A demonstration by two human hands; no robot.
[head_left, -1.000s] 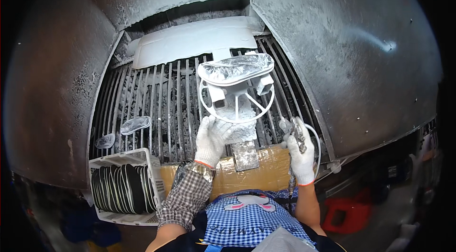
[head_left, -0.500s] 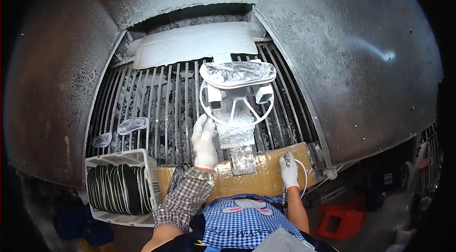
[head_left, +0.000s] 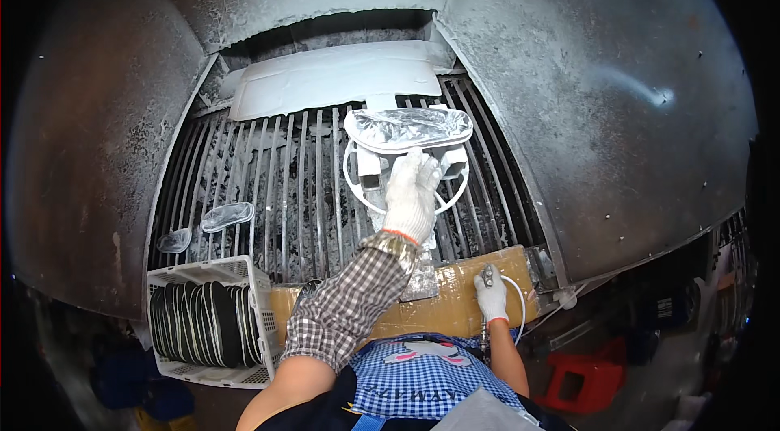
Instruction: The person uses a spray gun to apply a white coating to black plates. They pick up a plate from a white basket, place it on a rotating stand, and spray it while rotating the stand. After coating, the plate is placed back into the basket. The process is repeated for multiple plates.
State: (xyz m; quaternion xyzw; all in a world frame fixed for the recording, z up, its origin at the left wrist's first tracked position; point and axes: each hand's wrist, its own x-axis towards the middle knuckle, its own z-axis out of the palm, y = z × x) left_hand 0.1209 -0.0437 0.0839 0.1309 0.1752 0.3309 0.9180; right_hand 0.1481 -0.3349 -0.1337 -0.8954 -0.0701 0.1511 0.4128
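Note:
A sole-shaped piece (head_left: 408, 129) with a shiny, crinkled top and a white rim rests on a white wheel-like stand (head_left: 351, 179). My left hand (head_left: 411, 197), in a white knit glove, reaches over the stand. Its fingers stretch to the front rim of the piece; I cannot tell whether they touch it. My right hand (head_left: 491, 294), gloved too, is closed around a small grey metal tool (head_left: 488, 275), perhaps a spray gun, above the taped cardboard (head_left: 463, 289). A white hose (head_left: 522, 301) curves beside this hand.
A white basket (head_left: 264, 313) at the left holds several black sole-shaped pieces (head_left: 207, 321) on edge. Two smaller shiny pieces (head_left: 227, 216) lie on the metal slats (head_left: 296, 187). Powdery metal walls (head_left: 593, 106) enclose the slats. A red stool (head_left: 578, 382) stands at lower right.
My left hand has moved right and forward, from beside the wheel-like stand to the front of the sole-shaped piece. My right hand stays in nearly the same place with its tool.

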